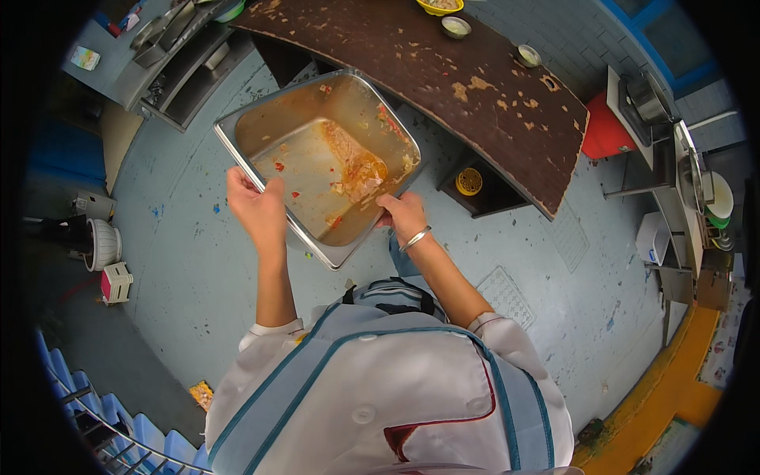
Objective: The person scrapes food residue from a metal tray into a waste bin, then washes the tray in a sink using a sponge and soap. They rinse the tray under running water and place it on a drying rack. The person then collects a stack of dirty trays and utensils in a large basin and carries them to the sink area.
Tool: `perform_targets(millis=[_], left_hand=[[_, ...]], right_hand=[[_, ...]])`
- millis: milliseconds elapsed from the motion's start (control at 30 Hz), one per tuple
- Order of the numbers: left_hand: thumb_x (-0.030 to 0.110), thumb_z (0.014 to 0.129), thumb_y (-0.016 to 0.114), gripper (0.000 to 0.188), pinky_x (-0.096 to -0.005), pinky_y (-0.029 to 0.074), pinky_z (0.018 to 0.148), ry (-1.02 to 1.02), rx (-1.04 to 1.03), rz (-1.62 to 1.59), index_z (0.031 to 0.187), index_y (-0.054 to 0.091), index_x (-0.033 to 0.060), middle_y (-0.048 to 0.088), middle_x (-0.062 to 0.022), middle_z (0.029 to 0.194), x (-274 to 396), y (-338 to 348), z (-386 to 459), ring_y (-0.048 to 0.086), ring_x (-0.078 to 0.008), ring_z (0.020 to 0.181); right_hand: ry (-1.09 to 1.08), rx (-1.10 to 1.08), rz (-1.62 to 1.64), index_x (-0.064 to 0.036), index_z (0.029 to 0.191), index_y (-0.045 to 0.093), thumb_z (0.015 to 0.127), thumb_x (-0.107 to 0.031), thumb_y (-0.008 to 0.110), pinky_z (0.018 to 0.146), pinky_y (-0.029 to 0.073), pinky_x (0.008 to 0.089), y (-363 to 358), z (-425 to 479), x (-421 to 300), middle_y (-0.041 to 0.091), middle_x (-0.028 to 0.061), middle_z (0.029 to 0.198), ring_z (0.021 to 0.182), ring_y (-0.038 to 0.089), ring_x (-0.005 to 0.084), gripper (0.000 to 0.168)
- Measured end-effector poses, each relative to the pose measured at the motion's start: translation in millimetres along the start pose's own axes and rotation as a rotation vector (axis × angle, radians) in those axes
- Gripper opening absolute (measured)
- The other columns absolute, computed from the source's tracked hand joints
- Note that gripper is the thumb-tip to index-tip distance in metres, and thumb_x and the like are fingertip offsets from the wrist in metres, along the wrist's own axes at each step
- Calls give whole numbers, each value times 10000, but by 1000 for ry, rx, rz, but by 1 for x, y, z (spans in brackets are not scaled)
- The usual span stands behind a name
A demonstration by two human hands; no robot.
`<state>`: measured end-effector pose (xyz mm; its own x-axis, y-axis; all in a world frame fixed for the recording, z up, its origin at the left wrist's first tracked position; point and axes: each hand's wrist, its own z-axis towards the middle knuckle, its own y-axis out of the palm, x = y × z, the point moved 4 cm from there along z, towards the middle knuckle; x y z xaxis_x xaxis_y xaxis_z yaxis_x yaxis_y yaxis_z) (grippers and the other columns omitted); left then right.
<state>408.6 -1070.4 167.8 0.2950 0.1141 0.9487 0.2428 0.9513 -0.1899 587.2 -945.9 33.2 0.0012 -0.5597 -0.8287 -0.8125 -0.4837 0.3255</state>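
A deep rectangular stainless steel food pan (285, 160) is held up in front of me, above the floor and tilted. Reddish-orange sauce and food scraps (356, 166) lie in its inner right part, with red bits stuck to the walls. My left hand (256, 202) grips the near left rim, thumb on top. My right hand (404, 215), with a metal bangle at the wrist, holds the pan at its near right side; its fingertips are partly hidden below the pan.
A worn dark brown table (475, 101) stands beyond the pan, bearing metal bowls (456, 27) and a yellow basket (440, 5). Steel shelving (190, 77) is at the upper left. A counter with pots (650, 98) and a red bin (605, 130) stand on the right.
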Motion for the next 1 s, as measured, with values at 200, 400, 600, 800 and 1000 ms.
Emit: perform_targets(millis=[200,400,600,800,1000], left_hand=[[-43,593,497,215,-220,293,505,78,166,111,657,329,75,325,22,622,22,108,116,308,-83,560],[-44,593,505,226,-227,303,504,214,155,-22,656,324,75,326,16,625,57,252,243,299,-90,554],[-14,592,540,192,-274,373,572,372,166,57,685,384,50,388,-20,614,70,405,356,386,-154,550],[-25,591,496,169,-349,385,560,545,76,84,680,376,54,418,-74,583,75,535,416,434,-256,523],[-6,592,500,171,-407,378,565,571,23,177,701,383,54,456,-118,595,68,622,441,464,-343,558]], right_hand=[[-5,-74,97,69,769,565,755,-111,553,420,488,262,21,138,-93,581,118,625,466,572,179,180],[-98,-146,327,42,840,509,768,-135,588,441,492,277,20,304,-193,588,116,693,501,575,180,206],[-321,-51,459,29,921,427,764,-91,600,404,482,294,21,442,-288,574,121,767,555,588,188,263],[-343,171,521,38,875,451,754,-57,564,393,475,300,-5,535,-343,568,127,724,513,576,190,191],[-288,134,596,48,846,494,740,-36,530,403,466,292,-40,613,-367,569,130,695,493,570,201,140]])
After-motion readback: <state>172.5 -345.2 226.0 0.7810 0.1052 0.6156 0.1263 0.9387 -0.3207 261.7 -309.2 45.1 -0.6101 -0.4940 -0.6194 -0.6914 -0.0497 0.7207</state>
